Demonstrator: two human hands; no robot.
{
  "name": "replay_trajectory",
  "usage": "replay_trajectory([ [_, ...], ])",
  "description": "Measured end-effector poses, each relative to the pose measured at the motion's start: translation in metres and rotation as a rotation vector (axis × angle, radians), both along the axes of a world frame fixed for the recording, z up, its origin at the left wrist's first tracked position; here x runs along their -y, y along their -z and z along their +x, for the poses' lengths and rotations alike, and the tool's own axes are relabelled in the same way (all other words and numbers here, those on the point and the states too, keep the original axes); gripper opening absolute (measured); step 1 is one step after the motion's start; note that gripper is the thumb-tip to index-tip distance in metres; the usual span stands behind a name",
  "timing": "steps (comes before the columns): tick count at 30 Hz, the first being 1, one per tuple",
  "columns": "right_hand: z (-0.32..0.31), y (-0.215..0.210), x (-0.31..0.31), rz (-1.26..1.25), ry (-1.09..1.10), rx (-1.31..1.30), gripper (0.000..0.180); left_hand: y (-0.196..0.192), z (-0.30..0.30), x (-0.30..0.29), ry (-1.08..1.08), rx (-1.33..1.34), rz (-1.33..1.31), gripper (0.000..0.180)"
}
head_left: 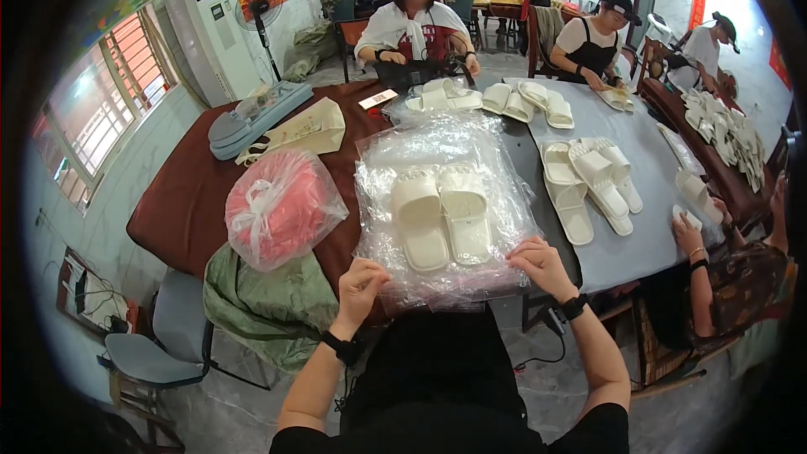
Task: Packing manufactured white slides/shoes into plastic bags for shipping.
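A pair of cream slide slippers lies side by side in front of me, toes pointing away. Clear, wrinkled plastic bags are spread beneath and around them; whether the pair is inside the top bag I cannot tell. My left hand pinches the near left corner of the plastic. At the near right corner, my right hand grips the plastic between thumb and fingers. Both wrists wear black bands. More cream slippers rest to the right, within a short reach of my right hand.
To the left sit a tied bag of something pink, a cloth tote and a blue-grey tray-like case. A green sack and grey chair stand lower left. Co-workers sit across and at right.
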State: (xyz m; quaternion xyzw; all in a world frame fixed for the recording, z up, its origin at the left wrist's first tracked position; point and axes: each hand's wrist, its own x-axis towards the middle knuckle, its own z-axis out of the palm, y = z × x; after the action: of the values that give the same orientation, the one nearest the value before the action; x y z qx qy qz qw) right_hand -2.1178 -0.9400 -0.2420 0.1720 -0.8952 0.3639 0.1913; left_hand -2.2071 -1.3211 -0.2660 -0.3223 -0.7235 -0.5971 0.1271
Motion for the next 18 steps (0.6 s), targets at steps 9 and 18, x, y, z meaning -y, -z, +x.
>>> replay_trajectory([
  [9, -0.014, 0.041, 0.022, -0.162, 0.507, 0.086, 0.022, 0.020, -0.014, -0.019, -0.320, 0.236, -0.155, 0.026],
  [18, -0.021, 0.036, 0.024, -0.051, 0.566, 0.249, 0.027, -0.009, -0.001, -0.034, -0.512, -0.073, -0.424, 0.037],
])
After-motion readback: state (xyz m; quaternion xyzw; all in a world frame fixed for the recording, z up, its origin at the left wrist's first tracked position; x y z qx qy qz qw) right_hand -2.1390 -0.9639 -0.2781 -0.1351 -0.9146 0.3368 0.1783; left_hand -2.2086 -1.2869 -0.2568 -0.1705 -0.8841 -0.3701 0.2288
